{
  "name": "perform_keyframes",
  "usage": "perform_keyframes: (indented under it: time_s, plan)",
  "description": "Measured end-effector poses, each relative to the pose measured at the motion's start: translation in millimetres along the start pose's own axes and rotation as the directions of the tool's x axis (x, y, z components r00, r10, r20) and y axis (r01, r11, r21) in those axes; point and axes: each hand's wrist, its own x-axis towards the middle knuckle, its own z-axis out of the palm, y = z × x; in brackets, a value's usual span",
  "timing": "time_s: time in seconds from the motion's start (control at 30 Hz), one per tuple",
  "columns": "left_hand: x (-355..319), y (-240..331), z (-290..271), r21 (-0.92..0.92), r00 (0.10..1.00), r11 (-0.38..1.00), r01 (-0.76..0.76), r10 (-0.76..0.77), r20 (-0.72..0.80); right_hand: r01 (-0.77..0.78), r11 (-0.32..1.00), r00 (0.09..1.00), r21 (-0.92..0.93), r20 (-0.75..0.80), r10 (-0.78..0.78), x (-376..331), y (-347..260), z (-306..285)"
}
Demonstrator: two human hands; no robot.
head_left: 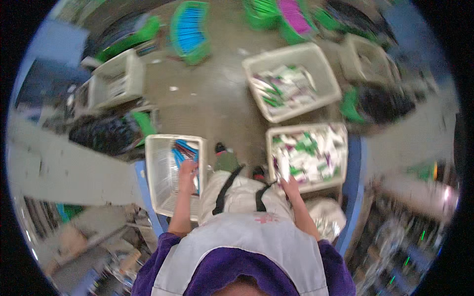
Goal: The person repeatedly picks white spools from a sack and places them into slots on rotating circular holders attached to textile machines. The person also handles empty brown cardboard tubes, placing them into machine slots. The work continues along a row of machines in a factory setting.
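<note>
Head view, seen from above. Left hand (pixel 187 170) reaches into a white basket (pixel 160 172), fingers closed around blue sticks (pixel 183 149) lying there. Right hand (pixel 289 185) rests at the near edge of a cream crate (pixel 340 148) of packets (pixel 308 155); its finger spread cannot be told.

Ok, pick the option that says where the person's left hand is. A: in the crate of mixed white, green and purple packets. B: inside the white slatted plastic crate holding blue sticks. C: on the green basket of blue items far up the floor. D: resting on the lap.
B: the left hand reaches into the white slatted plastic crate, at the blue sticks.
</note>
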Motion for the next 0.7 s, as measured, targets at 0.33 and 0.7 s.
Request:
perform_keyframes:
  time_s: [0.33,0.7]
  plan:
    - [114,152,-19,0.082,0.991,0.994,-0.075,0.066,0.113,0.262,0.946,0.954,0.193,0.093,-0.283,94,-338,177]
    - [276,232,-44,-0.774,0.755,0.415,-0.478,-0.255,-0.604,0.902,-0.312,-0.319,0.297,0.947,-0.02,51,-654,354]
